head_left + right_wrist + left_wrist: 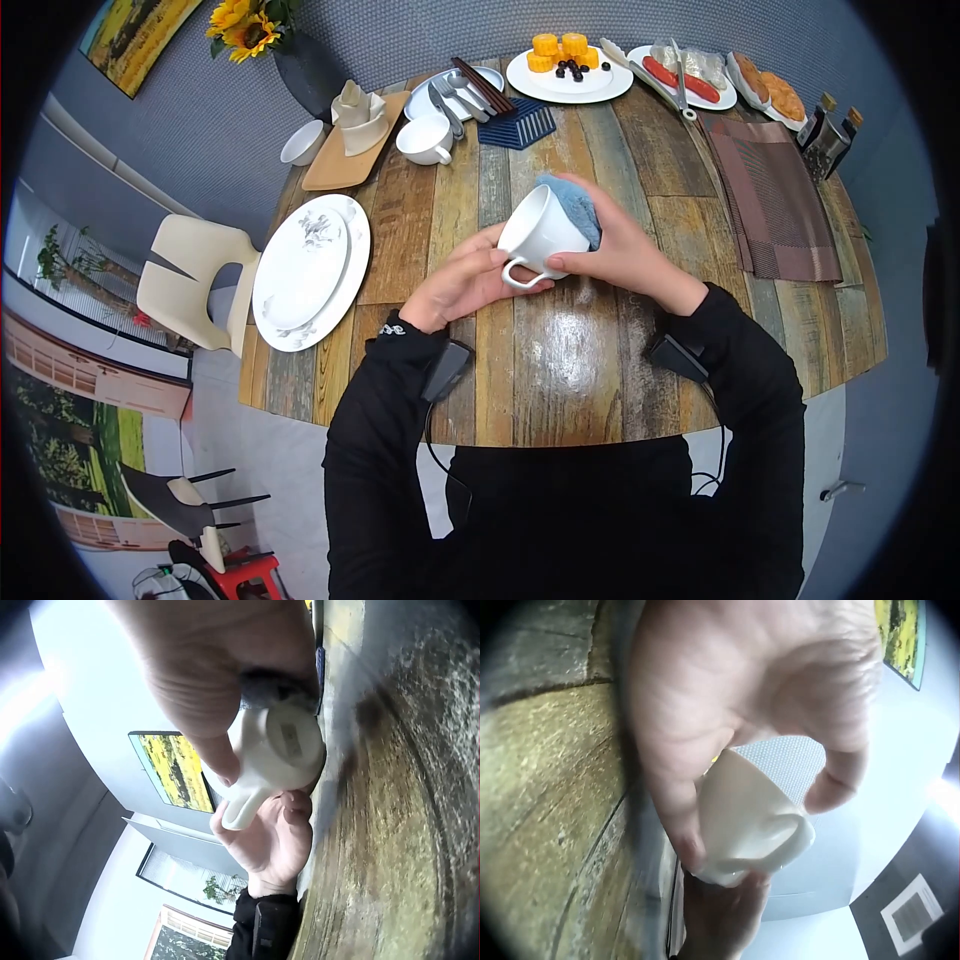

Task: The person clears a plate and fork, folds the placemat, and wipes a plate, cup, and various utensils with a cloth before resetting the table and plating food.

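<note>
A person in black sleeves sits at the near edge of a wooden table (600, 380) and holds a white cup (552, 235) in both hands, in front of the body, seemingly raised off the tabletop. The cup is tipped on a slant: its mouth faces the table's left side and partly the far edge, its base turns toward the right side, and its handle points toward the near edge. What seems to matter most is where the blue cloth (580, 208) lies: against the cup's outer wall, on the side toward the table's far edge, under the fingers of the right hand (625, 245) and away from the open mouth. The right hand is the nearer to the base. It grips the cup with the cloth pressed between fingers and wall, its thumb on the bare china beside the handle. The left hand (465, 275) is nearer to the mouth, its thumb by the rim and its fingers beneath the cup, spread about as wide as the cup and holding it lightly, by the look of it; exactly where each fingertip touches cannot be told.
</note>
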The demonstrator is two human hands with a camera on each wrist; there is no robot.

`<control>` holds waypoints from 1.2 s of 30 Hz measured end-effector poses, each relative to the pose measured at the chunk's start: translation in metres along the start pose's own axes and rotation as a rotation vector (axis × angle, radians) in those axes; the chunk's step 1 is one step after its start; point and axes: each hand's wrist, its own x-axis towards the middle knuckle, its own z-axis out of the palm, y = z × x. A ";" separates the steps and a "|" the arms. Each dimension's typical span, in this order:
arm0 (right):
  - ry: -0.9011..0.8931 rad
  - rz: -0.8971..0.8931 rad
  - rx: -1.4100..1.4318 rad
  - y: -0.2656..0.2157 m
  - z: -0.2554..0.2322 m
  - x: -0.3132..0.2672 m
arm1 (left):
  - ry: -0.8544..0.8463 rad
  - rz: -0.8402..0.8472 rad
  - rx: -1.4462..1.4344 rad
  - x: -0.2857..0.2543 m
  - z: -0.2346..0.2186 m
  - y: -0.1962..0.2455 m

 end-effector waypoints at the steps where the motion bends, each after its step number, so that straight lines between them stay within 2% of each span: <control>1: 0.001 -0.011 -0.041 0.000 0.000 0.000 | -0.001 -0.001 0.000 0.000 0.001 -0.002; 2: 0.001 -0.011 -0.041 -0.002 0.000 0.000 | 0.021 0.034 0.064 0.001 0.003 -0.006; 4: 0.010 -0.130 -0.234 -0.011 0.000 -0.001 | 0.043 0.069 0.129 0.005 0.005 -0.012; 5: 0.011 -0.130 -0.234 -0.015 0.001 -0.001 | 0.081 0.118 0.188 0.007 0.007 -0.014; 7: 0.000 -0.245 -0.302 -0.023 0.002 -0.001 | 0.161 0.184 0.269 0.010 0.014 -0.017; 11: -0.012 -0.323 -0.405 -0.034 0.003 -0.003 | 0.179 0.136 0.190 0.010 0.011 -0.016; 13: -0.033 -0.388 -0.514 -0.037 0.004 -0.003 | 0.223 0.178 0.270 0.008 0.015 -0.016; 17: -0.043 -0.366 -0.418 -0.036 -0.003 0.000 | 0.209 0.170 0.366 0.006 0.011 -0.020; 19: -0.128 -0.212 -0.224 -0.034 -0.009 0.003 | 0.200 0.154 0.516 0.004 0.017 -0.015; 22: -0.135 -0.153 -0.104 -0.016 -0.010 0.004 | 0.173 0.234 0.591 0.005 0.018 -0.013; 26: -0.209 -0.034 -0.025 -0.016 -0.013 0.003 | 0.182 0.210 0.620 0.006 0.011 -0.014; 29: -0.158 -0.028 -0.028 -0.013 -0.011 0.003 | 0.201 0.216 0.506 0.006 0.010 -0.016; 31: -0.052 -0.084 -0.024 -0.012 -0.009 0.005 | 0.318 0.176 0.332 0.007 0.008 -0.017; 32: -0.051 -0.084 -0.023 -0.011 -0.007 0.005 | 0.317 0.176 0.333 0.007 0.009 -0.017; 34: 0.084 -0.070 -0.084 -0.007 -0.002 0.004 | 0.319 0.222 0.277 0.009 0.011 -0.017; 36: 0.053 -0.092 -0.101 -0.006 -0.005 0.005 | 0.309 0.221 0.309 0.009 0.004 -0.019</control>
